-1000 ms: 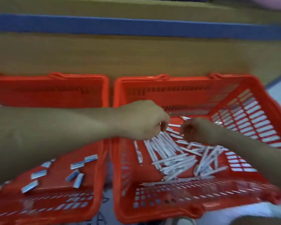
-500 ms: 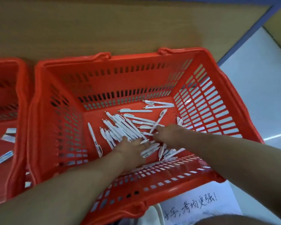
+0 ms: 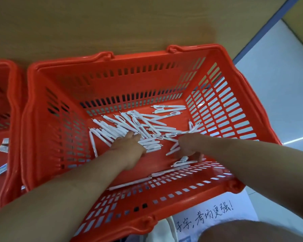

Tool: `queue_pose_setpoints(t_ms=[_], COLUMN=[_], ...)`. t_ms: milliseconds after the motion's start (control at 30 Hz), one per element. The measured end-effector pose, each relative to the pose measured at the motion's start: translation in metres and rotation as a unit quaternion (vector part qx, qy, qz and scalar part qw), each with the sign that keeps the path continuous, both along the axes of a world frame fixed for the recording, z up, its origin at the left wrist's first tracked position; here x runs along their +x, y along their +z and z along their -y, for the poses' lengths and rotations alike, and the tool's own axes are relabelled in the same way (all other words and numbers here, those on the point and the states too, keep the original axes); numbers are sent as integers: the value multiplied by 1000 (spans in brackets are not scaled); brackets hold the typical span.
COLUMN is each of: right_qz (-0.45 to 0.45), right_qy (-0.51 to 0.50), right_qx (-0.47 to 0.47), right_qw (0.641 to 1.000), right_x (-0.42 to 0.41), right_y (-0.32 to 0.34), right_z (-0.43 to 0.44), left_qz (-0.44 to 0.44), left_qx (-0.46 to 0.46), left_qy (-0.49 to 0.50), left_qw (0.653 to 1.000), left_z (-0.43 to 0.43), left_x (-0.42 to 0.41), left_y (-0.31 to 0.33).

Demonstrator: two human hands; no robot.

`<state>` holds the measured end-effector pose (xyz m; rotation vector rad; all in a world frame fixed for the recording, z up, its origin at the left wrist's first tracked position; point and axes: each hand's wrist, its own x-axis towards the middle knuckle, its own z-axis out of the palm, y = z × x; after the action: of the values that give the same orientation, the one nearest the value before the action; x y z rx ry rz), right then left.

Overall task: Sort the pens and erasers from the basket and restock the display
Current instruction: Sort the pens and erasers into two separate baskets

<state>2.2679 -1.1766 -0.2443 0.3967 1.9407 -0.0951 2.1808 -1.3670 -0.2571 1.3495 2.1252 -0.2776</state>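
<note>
Many white pens (image 3: 129, 124) lie loose on the floor of the red basket (image 3: 112, 70). My left hand (image 3: 129, 147) reaches into the pile palm down and grips a parallel bundle of pens (image 3: 152, 145) that sticks out to its right. My right hand (image 3: 187, 145) is beside it, nearer the basket's front wall. Its fingers are curled down round a pen (image 3: 171, 151) whose end pokes out on the left. Several small white-and-blue erasers (image 3: 3, 145) lie in a second red basket (image 3: 10, 105) at the left edge.
Both baskets stand against a wooden panel (image 3: 112, 23). More pens (image 3: 180, 165) lie along the front wall of the pen basket. A white sheet with handwriting (image 3: 215, 213) lies below the basket, with pale floor (image 3: 278, 84) to the right.
The view has swung right and down, so the eraser basket has slid to the left edge. Both hands have dropped from above the pile into the pens and moved slightly apart.
</note>
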Motion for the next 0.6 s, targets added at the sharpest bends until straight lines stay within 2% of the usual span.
queue_pose_setpoints(t_ms=[133, 267, 367, 433, 500, 567, 600], right_qz=[-5, 67, 36, 6, -18, -69, -99], right_qy=[4, -42, -88, -167, -308, -441, -485], right_qx=[-1, -38, -62, -90, -163, -270, -310], right_qw=[1000, 996, 994, 982, 937, 853, 812], right_x=[0, 0, 0, -4, -11, -24, -32], right_y=[-21, -33, -31, -27, -19, -5, 2], right_z=[2, 4, 1, 0, 1, 8, 9], left_qz=[22, 25, 17, 27, 53, 117, 171], left_qx=[-6, -41, -71, -68, -38, 31, 74], left_qy=[24, 6, -39, -37, -7, 91, 166], left_qw=[999, 999, 997, 997, 998, 988, 968], left_z=[2, 9, 15, 17, 15, 10, 6], left_x=[-9, -11, -6, -6, -8, -14, -17], left_y=[9, 11, 9, 8, 9, 16, 22])
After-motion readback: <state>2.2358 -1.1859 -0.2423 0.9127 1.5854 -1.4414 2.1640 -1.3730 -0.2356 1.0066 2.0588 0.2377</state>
